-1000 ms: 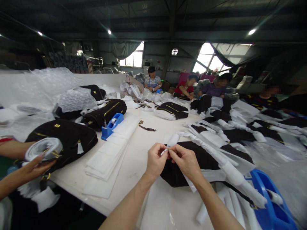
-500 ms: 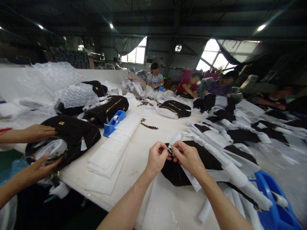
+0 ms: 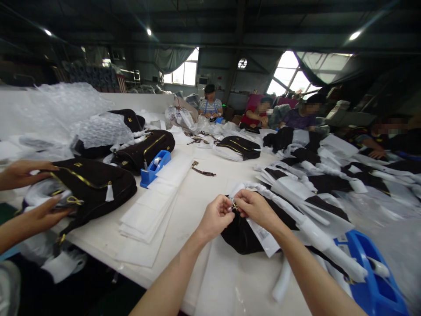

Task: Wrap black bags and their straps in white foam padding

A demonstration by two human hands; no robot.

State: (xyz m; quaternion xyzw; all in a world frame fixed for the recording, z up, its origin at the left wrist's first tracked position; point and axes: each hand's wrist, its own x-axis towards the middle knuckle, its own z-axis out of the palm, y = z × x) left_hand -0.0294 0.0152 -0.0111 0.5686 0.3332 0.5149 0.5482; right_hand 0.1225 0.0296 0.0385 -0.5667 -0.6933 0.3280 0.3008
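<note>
Currently, a black bag lies on the white table in front of the person, partly covered by the right hand and forearm. The left hand and the right hand meet over the bag's left end, thumbs and fingertips pinching at a small gold-coloured fitting. It is too small to make out which part each hand grips, and I cannot tell whether it is joined to the bag. Below the right hand, a white tag with printed lines lies against the bag's near side. A white-wrapped strap runs along the bag's far side and slopes down to its right, where its end overlaps a blue tape dispenser in view; whether those 2 touch is unclear.

To the bag's left lies a stack of white sheets, and farther left and beyond the bag stands a blue holder. Well apart on the bag's left, a co-worker's 2 hands are at a dark backpack with gold zips. Beyond the bag lie a short brown strip and a zipped pouch; farther off, 4 people are in view.
</note>
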